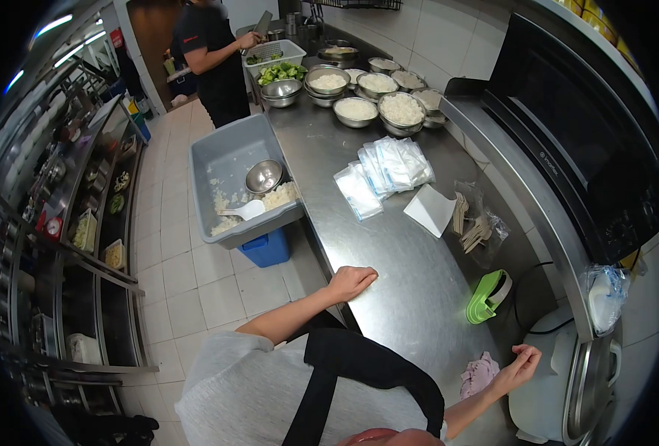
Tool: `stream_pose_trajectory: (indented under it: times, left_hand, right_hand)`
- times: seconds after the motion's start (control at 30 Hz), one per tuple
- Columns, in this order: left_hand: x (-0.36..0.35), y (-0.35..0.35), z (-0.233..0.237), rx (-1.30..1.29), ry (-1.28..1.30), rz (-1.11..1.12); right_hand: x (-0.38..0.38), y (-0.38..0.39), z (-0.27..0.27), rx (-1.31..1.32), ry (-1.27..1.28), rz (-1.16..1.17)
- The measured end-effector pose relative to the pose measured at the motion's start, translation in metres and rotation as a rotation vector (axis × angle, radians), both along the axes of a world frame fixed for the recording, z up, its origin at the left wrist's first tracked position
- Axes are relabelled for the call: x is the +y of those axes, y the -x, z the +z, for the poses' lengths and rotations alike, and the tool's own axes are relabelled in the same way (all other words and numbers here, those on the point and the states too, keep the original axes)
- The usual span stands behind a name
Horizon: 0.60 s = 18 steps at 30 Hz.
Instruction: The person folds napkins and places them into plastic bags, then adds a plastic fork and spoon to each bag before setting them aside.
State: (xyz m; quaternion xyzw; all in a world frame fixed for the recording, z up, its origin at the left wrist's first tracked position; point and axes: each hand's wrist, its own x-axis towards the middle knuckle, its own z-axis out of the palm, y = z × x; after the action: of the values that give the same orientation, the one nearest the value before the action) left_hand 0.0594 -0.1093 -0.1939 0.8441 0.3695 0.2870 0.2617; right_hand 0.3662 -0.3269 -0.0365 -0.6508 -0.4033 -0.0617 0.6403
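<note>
My left hand (pixel 350 282) rests with curled fingers on the front edge of the steel counter (pixel 389 253), holding nothing. My right hand (pixel 521 366) hovers near the counter's right end, fingers pinched together, beside a pink cloth (pixel 478 374) and a white appliance (pixel 567 379). Whether it pinches something small I cannot tell. A green tape dispenser (pixel 488 296) sits between the two hands. Farther up the counter lie a stack of clear plastic bags (pixel 385 172), a white folded paper (pixel 430 209) and a bag of wooden utensils (pixel 475 229).
Several steel bowls of rice (pixel 378 93) stand at the far end. A grey tub (pixel 240 182) with rice, a bowl and a scoop sits left of the counter. Another person (pixel 214 56) works at the back by broccoli (pixel 281 71). Shelves (pixel 69 223) line the left; an oven (pixel 582 134) is on the right.
</note>
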Motion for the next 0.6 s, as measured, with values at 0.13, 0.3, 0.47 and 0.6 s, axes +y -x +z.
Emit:
stream_pose_trajectory:
  times: [0.13, 0.3, 0.47, 0.6]
  left_hand:
    - [0.000, 0.000, 0.000, 0.008, -0.001, -0.005]
    - [0.000, 0.000, 0.002, -0.009, 0.019, 0.000]
    - [0.000, 0.000, -0.001, -0.095, -0.013, 0.001]
    - [0.000, -0.002, 0.000, -0.108, -0.017, -0.003]
  right_hand:
    - [0.000, 0.002, 0.001, -0.012, 0.004, -0.016]
    - [-0.001, 0.005, 0.006, -0.014, -0.016, -0.014]
    - [-0.006, 0.007, 0.012, -0.021, -0.022, -0.056]
    - [-0.010, 0.007, 0.018, -0.027, -0.053, -0.069]
